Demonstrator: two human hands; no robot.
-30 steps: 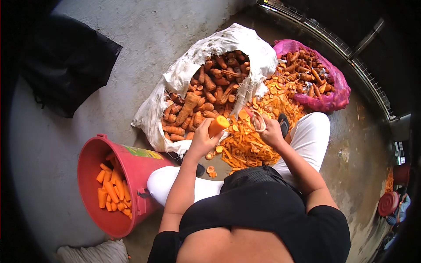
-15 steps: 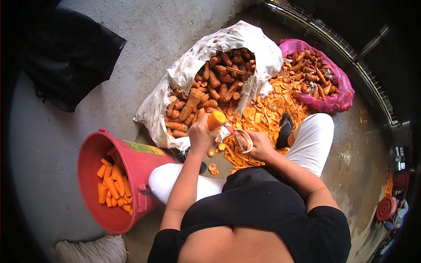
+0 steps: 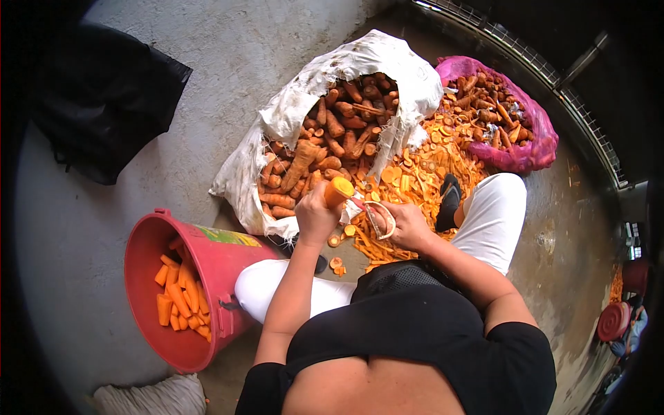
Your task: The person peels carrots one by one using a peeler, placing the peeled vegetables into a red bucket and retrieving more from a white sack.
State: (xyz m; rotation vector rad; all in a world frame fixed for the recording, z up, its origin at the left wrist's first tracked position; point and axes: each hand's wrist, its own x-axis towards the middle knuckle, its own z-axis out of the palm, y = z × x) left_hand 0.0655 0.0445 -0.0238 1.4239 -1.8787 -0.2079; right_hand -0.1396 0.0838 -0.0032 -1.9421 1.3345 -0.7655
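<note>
Visibly smooth, the bright orange carrot (image 3: 339, 189) stands blunt-ended in the left hand (image 3: 317, 218).

My left hand (image 3: 317, 218) hides most of the carrot (image 3: 338, 188); the peeler (image 3: 380, 220) blade is too small to make out; a white sack (image 3: 149, 400) is cropped below.

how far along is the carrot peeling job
Done: peeled orange carrot pieces part-fill the red plastic bucket, and orange peelings heap the floor. In hand: the left hand grips an orange carrot, the right hand a pale peeler. Left: the white woven sack and pink mesh bag brim with unpeeled carrots.
</note>
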